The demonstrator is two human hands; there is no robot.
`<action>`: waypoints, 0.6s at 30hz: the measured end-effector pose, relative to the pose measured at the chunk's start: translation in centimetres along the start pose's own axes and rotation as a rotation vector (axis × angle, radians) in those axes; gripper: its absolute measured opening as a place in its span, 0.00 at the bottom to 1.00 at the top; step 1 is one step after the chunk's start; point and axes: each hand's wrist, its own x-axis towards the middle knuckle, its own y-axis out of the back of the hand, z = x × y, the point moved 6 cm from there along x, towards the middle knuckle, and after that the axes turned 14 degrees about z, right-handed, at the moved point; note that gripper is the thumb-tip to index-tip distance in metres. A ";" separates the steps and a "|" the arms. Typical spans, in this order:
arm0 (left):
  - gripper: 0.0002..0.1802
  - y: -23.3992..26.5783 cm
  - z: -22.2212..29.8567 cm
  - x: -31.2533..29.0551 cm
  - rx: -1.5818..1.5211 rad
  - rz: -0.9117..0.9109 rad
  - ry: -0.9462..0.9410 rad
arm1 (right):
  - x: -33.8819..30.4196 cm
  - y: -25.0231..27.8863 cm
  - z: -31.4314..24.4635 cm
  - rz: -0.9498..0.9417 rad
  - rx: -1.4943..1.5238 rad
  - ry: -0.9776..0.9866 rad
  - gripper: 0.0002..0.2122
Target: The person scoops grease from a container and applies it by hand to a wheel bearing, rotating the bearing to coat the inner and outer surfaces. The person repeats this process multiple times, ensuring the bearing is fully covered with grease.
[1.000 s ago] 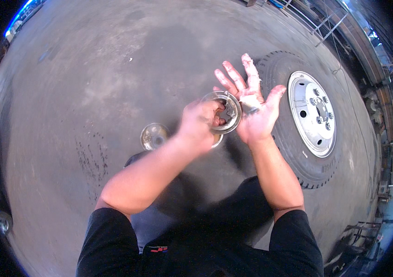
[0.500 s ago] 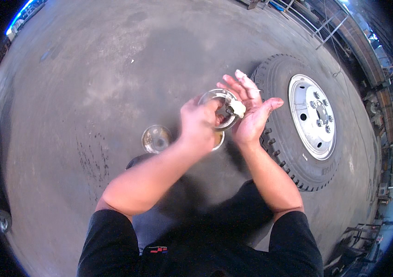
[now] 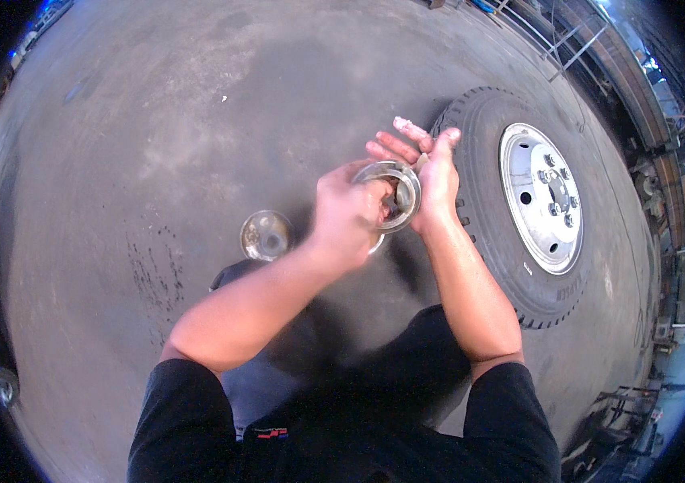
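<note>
My left hand (image 3: 346, 211) is closed around a shiny metal wheel bearing (image 3: 413, 200), with fingers hooked through its hole. The ring's edge presses against the palm of my right hand (image 3: 439, 183), or lies just short of it. That right hand is open, its fingers stretched out and smeared with pale grease. A small cream lump of grease (image 3: 421, 163) shows at its palm, partly covered. Below, a round metal cup-like part (image 3: 266, 235) lies on the floor. Another bright curved edge (image 3: 377, 244) peeks out under my left hand, mostly hidden.
A large truck tire (image 3: 491, 217) with a silver rim (image 3: 519, 189) and several lug nuts lies to the right. Metal frames and racks (image 3: 575, 52) line the far right side. Concrete floor (image 3: 173, 121) spreads around. A vehicle's wheel (image 3: 4, 386) shows at the left edge.
The bearing has turned to face me more and shifted slightly down against the right palm. My right hand has rotated, its thumb now pointing up, and the grease lump is less visible.
</note>
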 end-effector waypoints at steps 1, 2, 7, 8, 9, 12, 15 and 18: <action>0.08 0.1 -0.4 0.2 -0.077 0.006 0.076 | -0.2 0.0 -0.5 -0.062 0.092 0.019 0.40; 0.07 0.5 -0.3 0.5 -0.110 0.052 0.088 | -1.1 -0.9 -1.2 -0.129 0.188 0.029 0.41; 0.05 0.3 -1.4 1.2 -0.190 0.053 0.218 | -2.4 -2.4 -1.3 -0.300 -0.057 0.212 0.48; 0.04 0.6 -1.7 1.3 -0.208 0.026 0.243 | -2.1 -2.2 -0.5 -0.327 -0.155 0.240 0.50; 0.04 0.5 -1.8 1.5 -0.230 -0.015 0.270 | -1.5 -1.6 0.1 -0.311 -0.190 0.285 0.51; 0.03 -0.2 -0.9 0.9 -0.192 0.000 0.410 | -1.3 -1.0 0.5 -0.315 -0.357 0.442 0.57; 0.04 -1.0 0.6 -0.2 -0.204 0.094 0.530 | -1.0 -0.6 0.2 -0.291 -0.467 0.540 0.58; 0.04 0.3 -0.4 1.7 -0.190 0.033 0.416 | -0.7 -0.8 -0.5 -0.283 -0.328 0.593 0.55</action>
